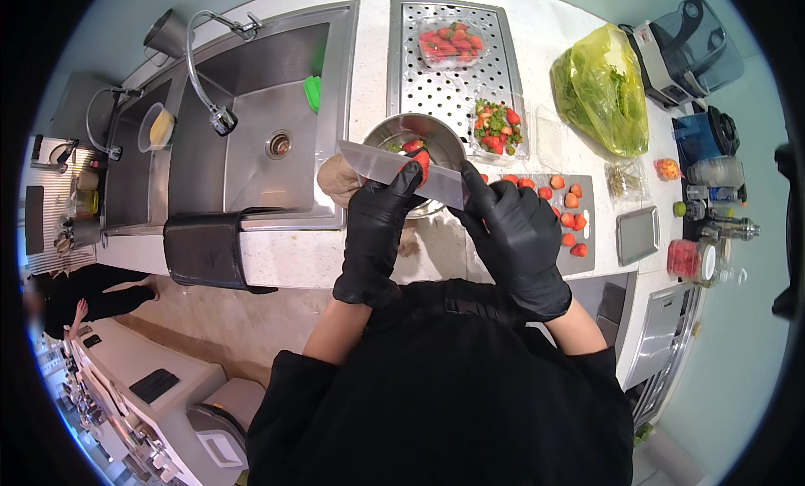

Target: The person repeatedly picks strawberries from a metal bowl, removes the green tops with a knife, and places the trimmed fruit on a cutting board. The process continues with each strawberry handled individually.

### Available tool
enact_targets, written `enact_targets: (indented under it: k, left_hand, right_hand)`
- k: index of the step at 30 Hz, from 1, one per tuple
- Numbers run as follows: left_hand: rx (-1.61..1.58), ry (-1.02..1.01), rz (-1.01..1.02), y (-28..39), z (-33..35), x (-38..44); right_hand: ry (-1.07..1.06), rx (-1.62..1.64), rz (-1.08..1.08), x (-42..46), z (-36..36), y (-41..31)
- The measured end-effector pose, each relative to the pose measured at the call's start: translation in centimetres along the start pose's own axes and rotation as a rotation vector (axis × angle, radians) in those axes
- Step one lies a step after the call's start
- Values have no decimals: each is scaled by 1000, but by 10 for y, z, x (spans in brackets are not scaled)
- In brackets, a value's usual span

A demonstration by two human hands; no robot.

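Note:
Black gloves cover both hands. My left hand (383,228) grips a red strawberry (420,167) against the blade of a wide kitchen knife (377,162), above a round steel pot (440,134). My right hand (519,234) is closed around the knife's handle end, which its fingers hide. Inside the pot lie a strawberry piece and some green leaves. Several hulled strawberries (571,200) rest on a grey cutting board (582,264), partly behind my right hand. Strawberry tops fill an open clear plastic container (500,126) beyond the pot. Another clear container (451,44) holds whole strawberries.
Left of the pot are a beige cloth (338,179) and a steel sink (270,178) with a spray faucet (221,118). A yellow-green plastic bag of leafy greens (600,96), a small metal tray (638,235) and a blender (704,126) stand right. Another person (88,297) is far left.

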State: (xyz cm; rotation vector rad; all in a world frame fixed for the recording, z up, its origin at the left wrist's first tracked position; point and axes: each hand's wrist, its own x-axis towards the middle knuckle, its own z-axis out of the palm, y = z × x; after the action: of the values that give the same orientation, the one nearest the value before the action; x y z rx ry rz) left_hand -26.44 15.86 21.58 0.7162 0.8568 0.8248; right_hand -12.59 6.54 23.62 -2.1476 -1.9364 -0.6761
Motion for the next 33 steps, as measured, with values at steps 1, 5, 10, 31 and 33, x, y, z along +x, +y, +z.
enact_targets:
  k: [1,5,10,31,33]
  left_hand:
    - [41,-4,-3,-1,-2,-1]
    - [116,-48,-15,-4,-4,-3]
    - [87,-184,-99,-22,11,-16]
    - [1183,-1213,974,-208,-41,36]
    - [1192,-1198,986,-209,-42,34]
  right_hand:
    - [0,5,16,-2,0,1]
    - [38,66,55,-9,0,7]
    - [110,157,140,-11,0,25]
    - [176,243,497,-48,-18,75]
    - [176,276,503,-47,-18,74]
